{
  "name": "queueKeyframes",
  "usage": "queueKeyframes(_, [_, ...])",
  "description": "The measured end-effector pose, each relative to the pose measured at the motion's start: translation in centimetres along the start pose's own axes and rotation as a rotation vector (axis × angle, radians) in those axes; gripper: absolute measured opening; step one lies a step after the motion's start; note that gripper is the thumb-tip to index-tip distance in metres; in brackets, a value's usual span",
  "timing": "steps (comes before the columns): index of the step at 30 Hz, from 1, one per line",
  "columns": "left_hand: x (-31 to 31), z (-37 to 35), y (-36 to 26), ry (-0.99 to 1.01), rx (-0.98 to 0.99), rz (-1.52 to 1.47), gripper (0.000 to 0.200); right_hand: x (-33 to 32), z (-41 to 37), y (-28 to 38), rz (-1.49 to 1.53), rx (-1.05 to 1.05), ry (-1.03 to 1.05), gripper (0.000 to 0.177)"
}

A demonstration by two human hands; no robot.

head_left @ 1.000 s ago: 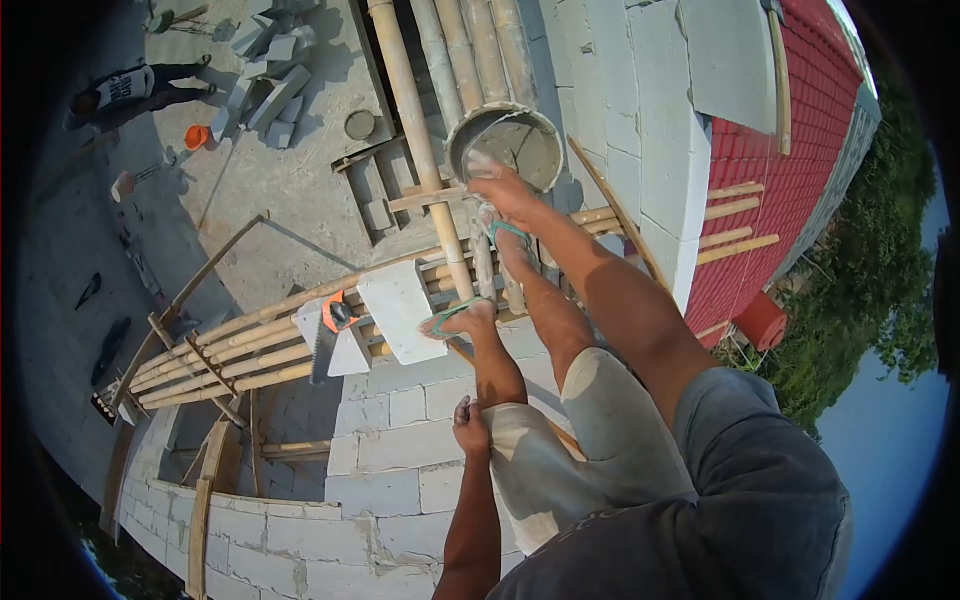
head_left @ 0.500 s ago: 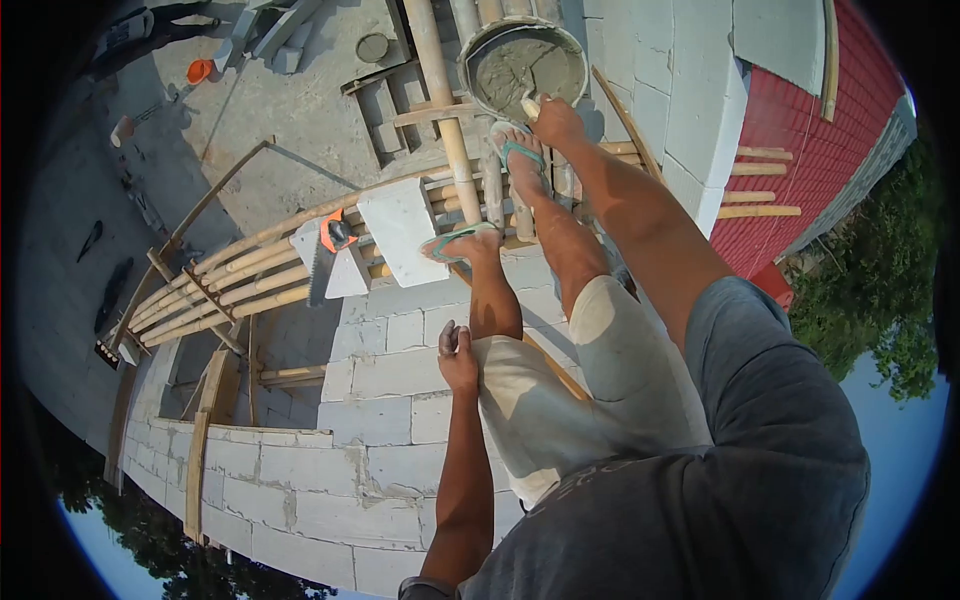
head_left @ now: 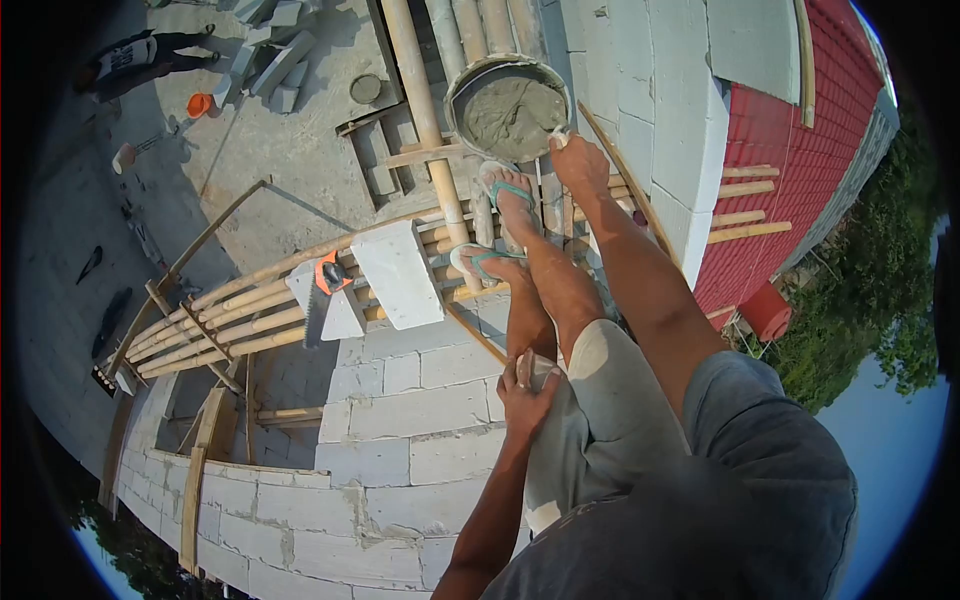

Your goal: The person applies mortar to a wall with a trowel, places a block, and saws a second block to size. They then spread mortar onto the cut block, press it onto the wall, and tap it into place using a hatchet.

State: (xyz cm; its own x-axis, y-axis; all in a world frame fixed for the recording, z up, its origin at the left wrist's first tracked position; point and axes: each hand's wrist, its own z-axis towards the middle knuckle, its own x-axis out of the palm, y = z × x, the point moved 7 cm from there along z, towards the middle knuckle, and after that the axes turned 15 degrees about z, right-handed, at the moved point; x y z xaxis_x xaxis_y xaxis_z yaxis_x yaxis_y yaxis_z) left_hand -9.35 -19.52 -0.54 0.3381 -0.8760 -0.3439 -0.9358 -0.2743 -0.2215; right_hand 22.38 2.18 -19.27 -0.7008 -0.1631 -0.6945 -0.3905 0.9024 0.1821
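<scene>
My right hand is closed around the pale handle of a trowel at the near right rim of a round bucket. Wet grey mortar fills much of the bucket and hides the trowel's blade. My left hand rests on my bent knee, its fingers laid over the shorts and holding nothing. Just below the bucket are my feet in green-strapped sandals, standing on bamboo poles. A white block lies left of them, beside a handsaw with an orange handle.
A block wall with an opening runs below me. Bamboo scaffolding curves along it. On the lower floor are an orange bucket, stacked blocks and another person. A red tiled roof rises at right.
My left hand has come down onto my knee, and my left foot has stepped closer to the right one. The trowel has shifted toward the bucket's right rim.
</scene>
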Motion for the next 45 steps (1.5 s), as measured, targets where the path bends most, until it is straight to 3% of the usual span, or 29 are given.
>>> queueKeyframes(1, [-0.6,-0.9,-1.3,-0.044,-0.029,0.291,0.064,1.7,0.3,0.0,-0.001,0.001,0.002,0.053])
queueKeyframes(7, [1.0,0.5,1.5,-0.080,0.009,0.152,0.061,11.4,5.6,1.3,0.329,0.023,-0.001,0.051])
queueKeyframes(9, [0.9,0.0,2.1,-0.057,-0.025,0.169,0.061,12.5,5.1,-1.4,0.825,0.236,0.358,0.055])
queueKeyframes(13, [1.3,0.9,3.4,-0.017,-0.037,0.199,0.061,6.0,-1.6,-4.1,0.727,0.014,0.238,0.066])
queueKeyframes(15, [0.9,0.5,4.0,-0.004,-0.057,0.216,0.061,5.2,-2.9,-6.6,0.477,-0.219,-0.115,0.058])
queueKeyframes(21, [0.9,0.7,4.0,0.002,-0.062,0.331,0.064,6.6,-1.4,-8.7,0.430,-0.057,0.095,0.053])
queueKeyframes(22, [1.1,1.0,3.8,0.029,-0.080,0.349,0.064,6.4,-1.7,-8.0,0.523,-0.188,0.074,0.046])
queueKeyframes(23, [1.0,1.5,3.5,0.022,-0.081,0.352,0.064,6.6,-1.4,-7.8,0.530,-0.192,0.074,0.046])
queueKeyframes(25, [1.1,1.4,2.9,0.034,-0.041,0.419,0.065,8.2,-3.2,-8.1,0.977,0.105,0.462,0.038])
queueKeyframes(28, [1.5,1.6,2.4,0.034,0.006,0.461,0.064,6.5,-6.6,-8.7,1.266,0.142,0.464,0.032])
queueKeyframes(32, [1.1,2.3,1.5,0.059,-0.066,0.538,0.061,0.9,-9.9,-11.8,1.530,0.133,0.345,0.032])
queueKeyframes(34, [1.1,2.9,1.7,0.069,-0.055,0.583,0.061,-3.5,-10.0,-14.7,1.576,0.097,0.066,0.027])
queueKeyframes(39, [0.6,3.3,1.8,0.088,-0.054,0.689,0.062,-14.6,-7.4,-20.0,0.723,0.051,-0.498,0.053])
queueKeyframes(41, [0.9,3.9,2.4,0.078,-0.051,0.744,0.063,-17.7,-5.9,-20.2,0.704,0.134,-0.514,0.048])
queueKeyframes(43, [0.5,3.9,1.5,0.099,-0.064,0.755,0.062,-20.7,-4.8,-19.3,0.440,0.252,-0.491,0.046])
queueKeyframes(45, [0.4,4.1,1.5,0.121,-0.075,0.773,0.062,-22.1,-3.0,-19.5,0.340,0.214,-0.485,0.046])
